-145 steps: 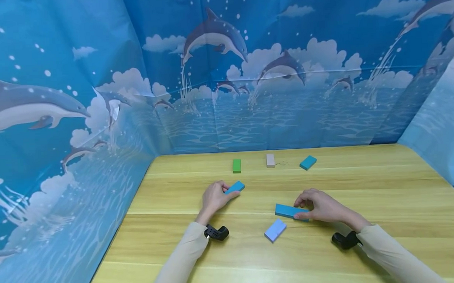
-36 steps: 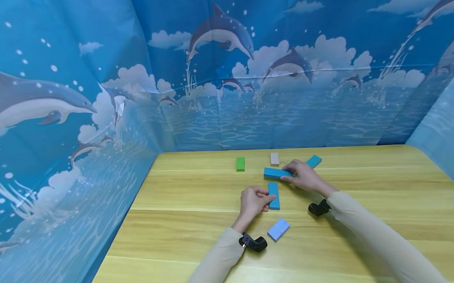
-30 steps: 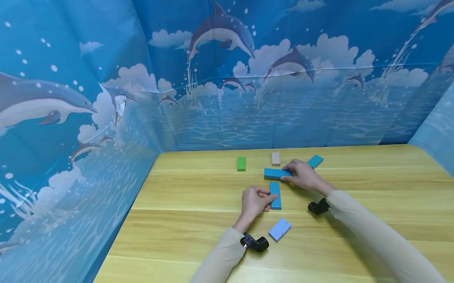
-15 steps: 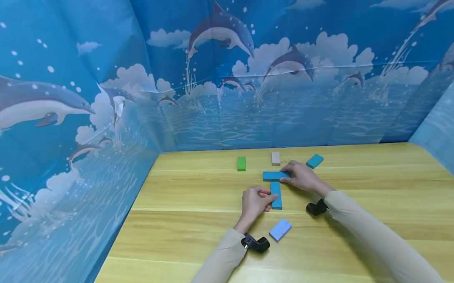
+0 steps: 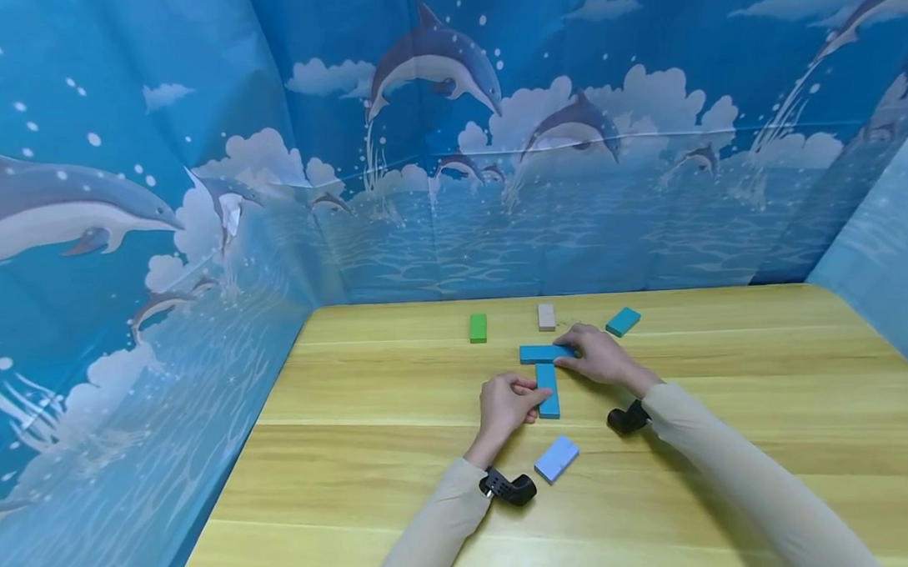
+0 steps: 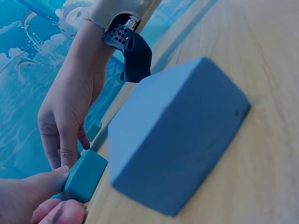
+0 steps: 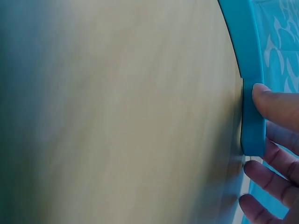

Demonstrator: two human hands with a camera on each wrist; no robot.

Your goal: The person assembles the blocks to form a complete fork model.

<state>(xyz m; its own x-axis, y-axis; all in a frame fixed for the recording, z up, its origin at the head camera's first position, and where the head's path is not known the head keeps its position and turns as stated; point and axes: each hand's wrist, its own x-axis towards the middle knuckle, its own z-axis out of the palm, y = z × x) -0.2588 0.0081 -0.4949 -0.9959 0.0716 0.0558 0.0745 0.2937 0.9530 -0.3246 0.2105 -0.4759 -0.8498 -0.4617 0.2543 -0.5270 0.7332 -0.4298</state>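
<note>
**Left hand pinching the lengthwise blue block, right hand pinching the crosswise blue block, the two forming a T**

The left hand comes in from the left side of the lengthwise blue block and grips it near its middle, the thumb reaching over its top. This block lies flat, pointing away from the person, and serves as the reference for all else here. The right hand reaches in from its right and grips the right end of the crosswise blue block between thumb and fingers. That block lies flat across the far end of the lengthwise blue block, and the two appear to touch.

On the near side of the lengthwise blue block, apart from it, a lavender block lies at a slant; it looms large in the left wrist view. Beyond its far end, past the crosswise blue block, are three more: a green block to the left, a pale pinkish block almost straight ahead, and a slanted teal block to the right. To its near left and its right, a black device sits at each wrist, beside beige sleeves. Beneath it is a yellowish wooden table; well behind it hangs a blue backdrop printed with dolphins.
</note>
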